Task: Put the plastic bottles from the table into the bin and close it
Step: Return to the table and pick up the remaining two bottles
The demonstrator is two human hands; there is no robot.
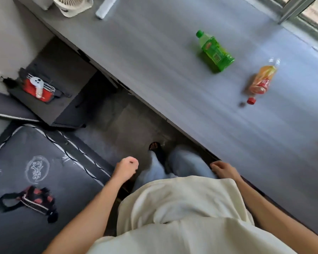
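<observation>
Two plastic bottles stand on the long grey table (173, 74). The green bottle (214, 52) with a green cap is the farther one. To its right is a clear bottle with an orange and red label (262, 79) and a red cap. My left hand (126, 168) hangs low over the floor with its fingers curled and nothing in it. By the table's near edge my right hand (223, 170) is also down, fingers loosely bent and empty. Both hands are far from the bottles. No bin shows in this view.
A white fan (72, 5) and a white remote-like object (106, 7) lie at the table's far end. A dark mattress (35, 171) with a black and red pouch (31, 198) is on the left. A small stand with a red bag (39, 88) sits beyond it.
</observation>
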